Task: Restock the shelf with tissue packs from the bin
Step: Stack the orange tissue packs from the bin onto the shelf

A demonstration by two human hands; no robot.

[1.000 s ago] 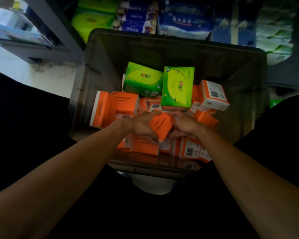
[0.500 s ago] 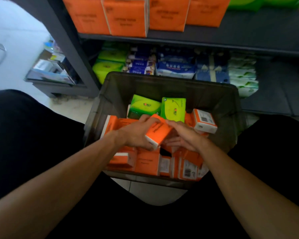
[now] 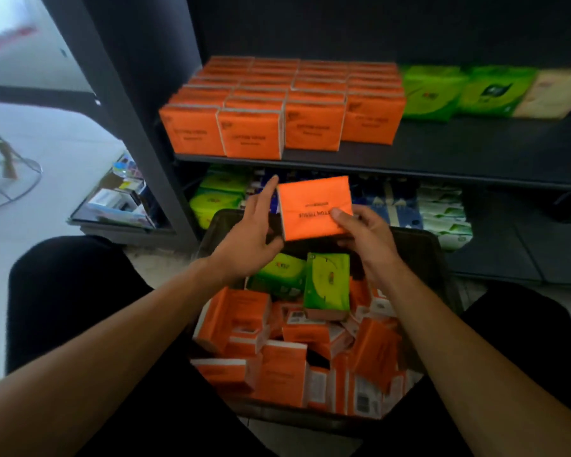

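R hand pinches the orange pack at its lower right corner, thumb on the front face, fingers behind. L hand is flat, straight fingers laid against the pack's left edge, not curled round it. Pack is in the air over the far rim of the bin, just below the shelf lip, print upside down to me. Looks light & soft: film wrap over tissue, prob a bit slick, will dent if squeezed, so better held by two opposite edges w/ both hands than by one corner. Orange rows fill the shelf's left part, front row near the lip. There's bare board to their right, in front of the green packs. Post blocks the left side, so I'd lift over the lip & slide in where it's bare
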